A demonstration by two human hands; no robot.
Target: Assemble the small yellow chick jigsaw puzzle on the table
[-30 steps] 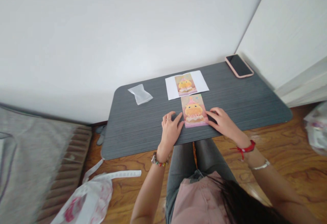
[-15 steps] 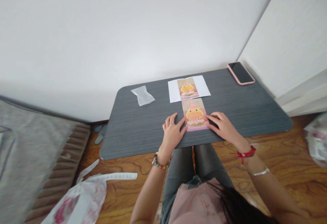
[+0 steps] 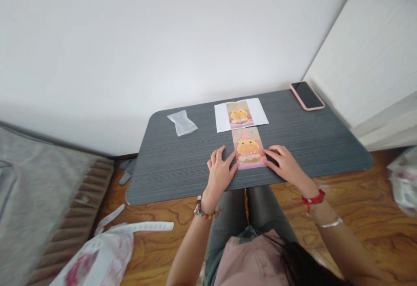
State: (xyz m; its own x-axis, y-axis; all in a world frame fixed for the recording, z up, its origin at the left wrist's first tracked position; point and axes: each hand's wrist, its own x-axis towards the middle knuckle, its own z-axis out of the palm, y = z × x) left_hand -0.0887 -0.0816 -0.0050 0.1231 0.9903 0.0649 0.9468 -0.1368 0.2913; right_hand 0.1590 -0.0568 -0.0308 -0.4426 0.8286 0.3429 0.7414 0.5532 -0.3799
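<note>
A pink card with a yellow cartoon figure on a cake point(image 3: 248, 147) lies flat on the dark grey table point(image 3: 182, 168), near its front edge. My left hand point(image 3: 220, 171) rests on the table with its fingertips against the card's left edge. My right hand point(image 3: 284, 163) lies flat against the card's right edge, fingers spread. Just behind the card sits a white sheet printed with the same picture point(image 3: 241, 114).
A small clear plastic sleeve point(image 3: 182, 122) lies at the table's back left. A phone in a pink case point(image 3: 306, 95) sits at the back right corner by a white cabinet. A white and pink plastic bag point(image 3: 97, 257) lies on the wooden floor at left.
Both hands stay at the card's two edges. The view has shifted slightly, so the table and card sit a little lower in the picture.
</note>
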